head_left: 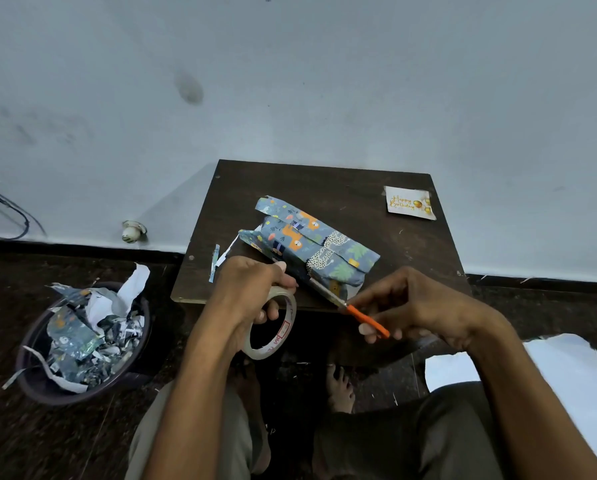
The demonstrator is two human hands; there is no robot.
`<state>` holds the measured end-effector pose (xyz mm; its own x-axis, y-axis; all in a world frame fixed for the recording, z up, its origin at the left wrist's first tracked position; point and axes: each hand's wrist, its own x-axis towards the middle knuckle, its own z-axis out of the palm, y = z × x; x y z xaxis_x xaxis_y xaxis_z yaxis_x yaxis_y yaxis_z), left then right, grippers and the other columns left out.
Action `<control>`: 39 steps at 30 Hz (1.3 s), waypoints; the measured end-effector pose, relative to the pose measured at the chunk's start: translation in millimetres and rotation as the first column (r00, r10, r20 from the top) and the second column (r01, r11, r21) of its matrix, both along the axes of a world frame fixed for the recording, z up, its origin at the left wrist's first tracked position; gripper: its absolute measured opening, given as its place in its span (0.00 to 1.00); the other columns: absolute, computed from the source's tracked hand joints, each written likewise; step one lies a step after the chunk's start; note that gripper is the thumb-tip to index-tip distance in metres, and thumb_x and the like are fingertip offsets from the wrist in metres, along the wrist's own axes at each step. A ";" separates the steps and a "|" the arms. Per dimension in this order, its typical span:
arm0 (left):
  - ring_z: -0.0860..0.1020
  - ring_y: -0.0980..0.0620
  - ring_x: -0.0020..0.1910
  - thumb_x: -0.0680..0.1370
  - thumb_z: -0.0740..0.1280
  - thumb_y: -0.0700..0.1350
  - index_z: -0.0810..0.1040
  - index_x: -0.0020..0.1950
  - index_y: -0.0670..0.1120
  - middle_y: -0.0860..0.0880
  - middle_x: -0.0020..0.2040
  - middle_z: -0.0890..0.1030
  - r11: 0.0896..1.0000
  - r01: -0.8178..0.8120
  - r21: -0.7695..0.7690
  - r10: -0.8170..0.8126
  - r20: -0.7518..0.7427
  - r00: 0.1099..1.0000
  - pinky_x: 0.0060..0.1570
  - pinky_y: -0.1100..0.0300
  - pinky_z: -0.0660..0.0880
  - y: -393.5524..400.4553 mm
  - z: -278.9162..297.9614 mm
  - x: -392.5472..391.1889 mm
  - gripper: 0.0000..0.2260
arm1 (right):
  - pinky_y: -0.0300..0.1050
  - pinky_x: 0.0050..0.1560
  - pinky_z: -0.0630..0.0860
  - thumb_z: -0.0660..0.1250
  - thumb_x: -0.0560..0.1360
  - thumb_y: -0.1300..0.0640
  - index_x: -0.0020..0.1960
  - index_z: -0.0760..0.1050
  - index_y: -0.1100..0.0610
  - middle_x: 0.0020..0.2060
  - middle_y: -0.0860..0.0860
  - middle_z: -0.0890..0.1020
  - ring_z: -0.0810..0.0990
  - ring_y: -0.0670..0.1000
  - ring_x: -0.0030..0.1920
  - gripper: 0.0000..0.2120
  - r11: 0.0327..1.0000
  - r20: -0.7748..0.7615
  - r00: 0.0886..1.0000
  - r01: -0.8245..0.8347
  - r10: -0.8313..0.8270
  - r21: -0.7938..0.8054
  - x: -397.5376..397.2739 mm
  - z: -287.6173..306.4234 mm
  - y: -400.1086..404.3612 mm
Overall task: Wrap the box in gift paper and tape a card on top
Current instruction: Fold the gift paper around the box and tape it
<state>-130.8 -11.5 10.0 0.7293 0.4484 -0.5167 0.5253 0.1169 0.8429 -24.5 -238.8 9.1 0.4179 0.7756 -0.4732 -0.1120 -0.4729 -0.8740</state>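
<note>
Head view: left hand [252, 289] grips 1 tape roll [273, 327], right hand [411, 306] pinches 1 scissors [356, 313].

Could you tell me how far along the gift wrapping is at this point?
Done: paper is folded around the box on the table, though its end flaps stick out loose. In hand: the left hand holds the tape roll and the right hand holds orange scissors, seemingly to cut a piece. Left: close the ends, then tape on the card, which lies apart at the far right corner.
</note>
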 end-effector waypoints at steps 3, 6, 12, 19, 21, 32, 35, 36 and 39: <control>0.68 0.51 0.20 0.77 0.67 0.37 0.85 0.43 0.34 0.41 0.44 0.87 1.000 -0.016 -0.009 0.016 0.001 1.000 0.19 0.66 0.58 1.0 -0.6 0.8 0.09 | 0.34 0.20 0.62 0.77 0.65 0.66 0.55 0.86 0.58 0.37 0.62 0.85 0.75 0.46 0.25 0.18 0.974 0.004 0.985 0.168 -0.171 0.152 1.0 2.5 -11.7; 0.68 0.51 0.20 0.78 0.66 0.38 0.85 0.44 0.34 0.41 0.44 0.87 1.000 -0.007 -0.009 0.007 0.003 1.000 0.19 0.66 0.58 1.0 -1.7 1.7 0.10 | 0.36 0.22 0.69 0.77 0.65 0.63 0.50 0.87 0.58 0.35 0.60 0.86 0.76 0.47 0.24 0.13 0.866 0.128 0.865 0.454 -0.484 0.208 4.5 1.0 -11.1; 0.68 0.51 0.21 0.79 0.66 0.40 0.84 0.45 0.34 0.41 0.43 0.87 1.000 -0.001 -0.008 0.001 -0.006 1.000 0.19 0.66 0.58 0.9 -2.6 2.1 0.11 | 0.38 0.33 0.78 0.77 0.69 0.60 0.42 0.87 0.50 0.26 0.47 0.82 0.82 0.47 0.28 0.06 0.797 0.777 0.522 0.602 -0.351 -0.044 28.4 -25.9 0.5; 0.67 0.51 0.21 0.79 0.66 0.39 0.84 0.45 0.34 0.42 0.44 0.87 1.000 -0.004 -0.012 0.004 -0.001 1.000 0.19 0.67 0.57 2.2 -3.7 1.1 0.10 | 0.41 0.29 0.68 0.74 0.68 0.55 0.40 0.82 0.59 0.32 0.54 0.79 0.76 0.51 0.33 0.06 0.751 0.818 0.548 0.612 -0.178 -0.247 42.7 -41.0 18.2; 0.67 0.51 0.20 0.78 0.66 0.38 0.84 0.45 0.34 0.42 0.45 0.87 1.000 -0.008 -0.011 0.008 0.000 1.000 0.19 0.67 0.58 3.4 -3.9 0.8 0.10 | 0.41 0.28 0.61 0.72 0.69 0.60 0.34 0.76 0.61 0.29 0.55 0.74 0.72 0.53 0.29 0.08 0.745 0.838 0.518 0.625 -0.170 -0.235 34.1 -35.1 22.9; 0.67 0.51 0.19 0.79 0.68 0.40 0.85 0.44 0.35 0.47 0.39 0.84 0.999 -0.038 -0.019 0.038 0.007 0.999 0.20 0.66 0.57 7.5 -3.5 -1.2 0.10 | 0.50 0.80 0.54 0.55 0.81 0.43 0.79 0.64 0.59 0.79 0.55 0.65 0.60 0.52 0.80 0.31 0.979 0.954 0.297 0.173 0.050 -0.105 -26.1 -33.2 88.9; 0.68 0.51 0.19 0.79 0.68 0.39 0.85 0.44 0.35 0.46 0.40 0.85 0.999 -0.044 -0.023 0.044 0.012 0.999 0.20 0.66 0.57 9.3 -3.4 -2.2 0.10 | 0.51 0.79 0.55 0.63 0.79 0.52 0.77 0.67 0.61 0.77 0.58 0.67 0.62 0.55 0.80 0.29 0.977 0.967 0.247 0.178 0.067 -0.114 -23.5 -43.4 93.0; 0.68 0.51 0.19 0.79 0.68 0.40 0.85 0.44 0.35 0.47 0.40 0.84 0.999 -0.044 -0.021 0.045 0.013 0.999 0.19 0.65 0.58 10.0 -3.9 -2.5 0.10 | 0.53 0.78 0.60 0.68 0.76 0.57 0.75 0.70 0.62 0.75 0.59 0.70 0.65 0.57 0.78 0.28 0.980 0.970 0.239 0.177 0.041 -0.085 -23.6 -43.7 93.9; 0.69 0.51 0.20 0.80 0.68 0.41 0.86 0.43 0.37 0.46 0.40 0.85 0.999 -0.033 -0.017 0.033 0.019 0.999 0.19 0.65 0.59 11.3 -5.1 -2.7 0.11 | 0.57 0.72 0.69 0.75 0.64 0.70 0.67 0.79 0.63 0.68 0.60 0.79 0.76 0.59 0.71 0.30 0.982 0.970 0.233 0.188 -0.072 0.028 -25.0 -43.8 94.9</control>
<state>-133.5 -0.2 4.8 0.7238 0.4643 -0.5105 0.5050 0.1478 0.8504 -49.5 -143.9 -34.6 0.6946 0.6482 0.3121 0.7189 -0.6097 -0.3338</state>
